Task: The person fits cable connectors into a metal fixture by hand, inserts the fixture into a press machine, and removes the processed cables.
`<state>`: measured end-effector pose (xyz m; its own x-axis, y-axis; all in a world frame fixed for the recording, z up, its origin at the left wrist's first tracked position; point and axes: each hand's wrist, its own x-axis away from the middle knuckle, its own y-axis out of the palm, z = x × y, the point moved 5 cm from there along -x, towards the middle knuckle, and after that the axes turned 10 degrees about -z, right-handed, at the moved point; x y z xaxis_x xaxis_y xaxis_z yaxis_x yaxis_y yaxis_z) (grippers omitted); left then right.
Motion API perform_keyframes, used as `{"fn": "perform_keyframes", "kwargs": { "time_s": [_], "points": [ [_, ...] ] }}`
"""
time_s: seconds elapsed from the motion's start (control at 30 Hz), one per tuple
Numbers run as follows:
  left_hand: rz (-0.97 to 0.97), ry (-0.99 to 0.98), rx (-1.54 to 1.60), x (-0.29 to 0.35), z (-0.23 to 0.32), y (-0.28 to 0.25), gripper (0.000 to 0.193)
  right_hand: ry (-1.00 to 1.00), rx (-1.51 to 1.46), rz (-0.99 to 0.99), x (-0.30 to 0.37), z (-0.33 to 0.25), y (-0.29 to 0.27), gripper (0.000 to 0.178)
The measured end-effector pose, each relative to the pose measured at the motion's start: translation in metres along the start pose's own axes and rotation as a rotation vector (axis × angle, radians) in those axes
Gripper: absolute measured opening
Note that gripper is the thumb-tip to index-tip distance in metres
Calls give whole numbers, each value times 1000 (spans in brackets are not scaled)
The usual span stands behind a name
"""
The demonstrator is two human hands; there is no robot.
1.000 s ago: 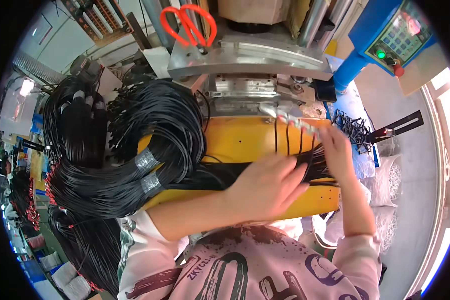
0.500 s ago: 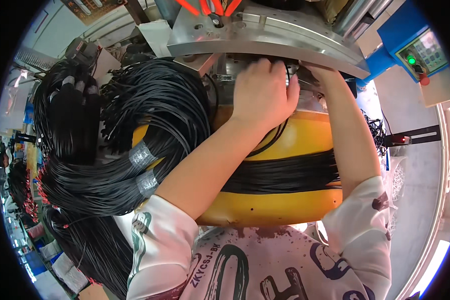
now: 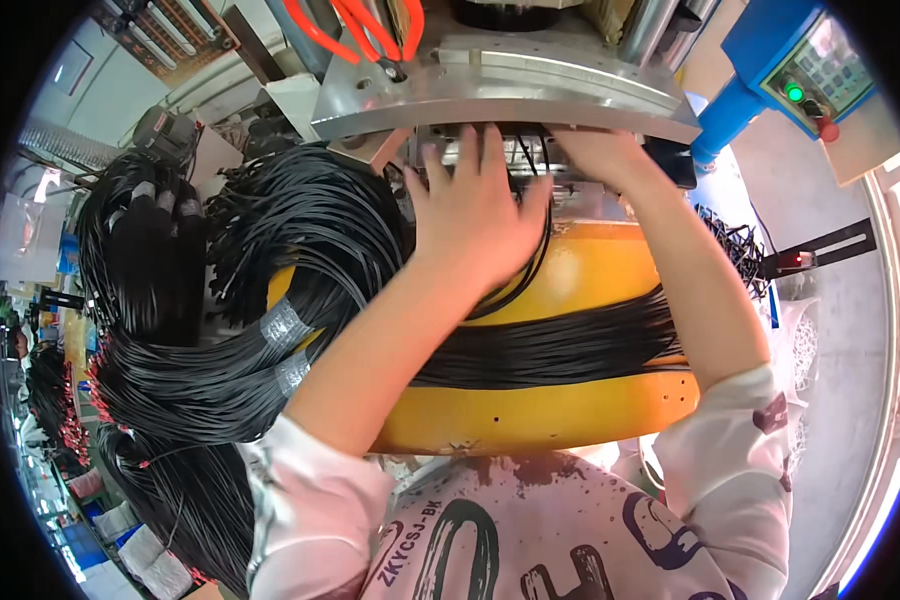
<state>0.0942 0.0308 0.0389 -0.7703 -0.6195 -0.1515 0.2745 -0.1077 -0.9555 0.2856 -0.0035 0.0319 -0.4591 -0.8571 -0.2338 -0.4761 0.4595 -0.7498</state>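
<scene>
My left hand is in front of the metal fixture, its fingers spread and pointing away from me. My right hand reaches under the thick metal plate of the machine, and that plate hides its fingers. Beside my left thumb, a looped black cable comes down from the fixture and curves over the yellow work surface. A flat bundle of black cables lies across that surface, nearer to me than both hands.
Thick coils of black cable, bound with clear wrap, pile up on the left. Orange-handled pliers rest on the plate. A blue control box with a green light stands at the right, near a black bracket.
My left hand has moved left and its fingers have spread apart. My right hand stays under the plate. The whole view has shifted slightly.
</scene>
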Motion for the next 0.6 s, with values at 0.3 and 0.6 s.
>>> {"fn": "perform_keyframes", "kwargs": {
  "time_s": [0.3,0.6],
  "points": [
    [-218,319,-328,260,-100,-33,66,-392,530,-330,301,-49,-18,41],
    [-149,262,-190,260,-88,-28,75,-701,534,-71,294,-108,-36,36]
  ]
}}
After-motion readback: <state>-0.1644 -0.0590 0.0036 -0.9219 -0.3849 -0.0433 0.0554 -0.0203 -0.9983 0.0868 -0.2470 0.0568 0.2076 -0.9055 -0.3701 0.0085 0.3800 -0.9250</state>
